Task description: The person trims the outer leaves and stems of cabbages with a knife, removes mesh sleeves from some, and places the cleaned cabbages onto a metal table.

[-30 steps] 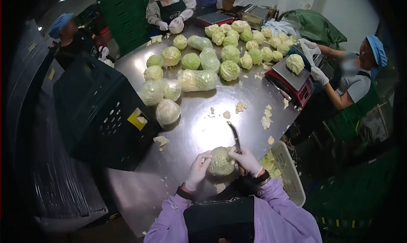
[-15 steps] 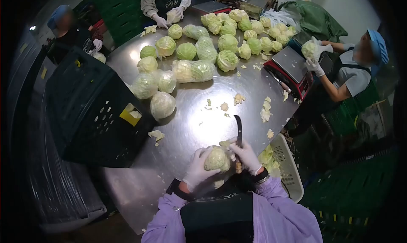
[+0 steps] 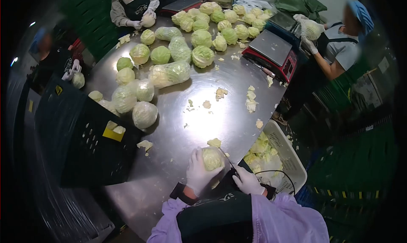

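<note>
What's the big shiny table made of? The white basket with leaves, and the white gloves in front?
The table looks like smooth, grey metal, perhaps steel: it reflects a bright glare. The basket seems stiff, dull plastic, with small holes through its wall. The gloves look thin and matte, perhaps rubber, because they fit closely.

At the near edge of the desk [image 3: 163, 169], a cabbage [image 3: 212, 159] sits against the left hand [image 3: 201, 170], the knife [image 3: 227, 159] to its right in the right hand [image 3: 249, 181]. A crate [image 3: 72, 145] stands left; a basket [image 3: 282, 145] holding leaves [image 3: 260, 154], right. Wrapped cabbages [image 3: 169, 74] lie near the crate, loose cabbages [image 3: 201, 38] among and behind them, a scale [image 3: 271, 48] at far right.
</note>
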### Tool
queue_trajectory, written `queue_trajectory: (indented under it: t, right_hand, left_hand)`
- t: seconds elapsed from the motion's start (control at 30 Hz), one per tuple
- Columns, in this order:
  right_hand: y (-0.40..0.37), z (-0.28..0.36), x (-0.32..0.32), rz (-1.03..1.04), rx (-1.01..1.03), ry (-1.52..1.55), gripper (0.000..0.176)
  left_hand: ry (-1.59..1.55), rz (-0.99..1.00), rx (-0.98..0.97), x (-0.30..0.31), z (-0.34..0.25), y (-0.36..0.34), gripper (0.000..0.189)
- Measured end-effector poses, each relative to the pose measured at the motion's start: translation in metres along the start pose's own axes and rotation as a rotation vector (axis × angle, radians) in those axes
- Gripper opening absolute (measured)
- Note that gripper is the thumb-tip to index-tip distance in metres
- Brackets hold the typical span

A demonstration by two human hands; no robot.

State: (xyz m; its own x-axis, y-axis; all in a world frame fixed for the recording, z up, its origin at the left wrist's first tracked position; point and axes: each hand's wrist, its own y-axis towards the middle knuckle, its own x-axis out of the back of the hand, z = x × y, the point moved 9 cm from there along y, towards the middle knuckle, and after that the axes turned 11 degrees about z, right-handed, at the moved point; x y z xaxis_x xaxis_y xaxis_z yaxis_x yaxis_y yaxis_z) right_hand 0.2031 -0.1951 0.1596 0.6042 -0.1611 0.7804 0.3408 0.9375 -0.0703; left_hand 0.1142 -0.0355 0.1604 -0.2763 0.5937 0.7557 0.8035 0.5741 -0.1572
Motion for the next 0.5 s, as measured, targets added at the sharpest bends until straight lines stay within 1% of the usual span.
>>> queue_trajectory:
  t: [0.03, 0.07, 0.13, 0.17, 0.27, 0.3, 0.33, 0.37, 0.4, 0.43, 0.5]
  right_hand:
    - [0.003, 0.006, 0.006, 0.046, -0.063, -0.009, 0.043]
    - [0.006, 0.007, 0.005, 0.039, -0.075, -0.004, 0.043]
    - [0.013, 0.006, -0.008, 0.093, -0.118, -0.125, 0.030]
    - [0.024, 0.003, -0.012, 0.067, -0.135, -0.123, 0.017]
    - [0.055, -0.014, -0.031, 0.079, -0.118, -0.183, 0.014]
    - [0.057, -0.009, -0.024, 0.081, -0.102, -0.164, 0.012]
    - [0.053, -0.007, -0.021, 0.078, -0.100, -0.161, 0.012]
    - [0.045, -0.009, -0.023, 0.133, -0.117, -0.174, 0.013]
    - [0.037, -0.011, -0.025, 0.189, -0.134, -0.190, 0.014]
    - [0.028, -0.008, -0.021, 0.171, -0.108, -0.188, 0.015]
    - [0.031, -0.012, -0.022, 0.193, -0.127, -0.191, 0.015]
  left_hand:
    - [0.018, -0.014, -0.002, 0.000, -0.004, 0.004, 0.091]
    - [0.022, -0.003, -0.011, -0.002, -0.008, 0.007, 0.091]
    - [0.062, 0.004, 0.028, -0.003, -0.010, 0.011, 0.086]
    - [0.062, 0.013, 0.026, -0.007, -0.012, 0.012, 0.086]
    - [0.138, 0.026, 0.062, -0.012, -0.012, 0.014, 0.083]
    - [0.125, 0.012, 0.053, -0.009, -0.010, 0.016, 0.083]
    - [0.114, -0.002, 0.043, -0.005, -0.008, 0.018, 0.082]
    - [0.118, -0.001, 0.041, -0.001, -0.006, 0.019, 0.082]
    - [0.043, 0.028, 0.052, 0.002, -0.004, 0.020, 0.082]
    - [-0.036, 0.057, 0.064, 0.002, -0.002, 0.023, 0.083]
    - [-0.008, 0.064, 0.096, 0.000, -0.002, 0.025, 0.084]
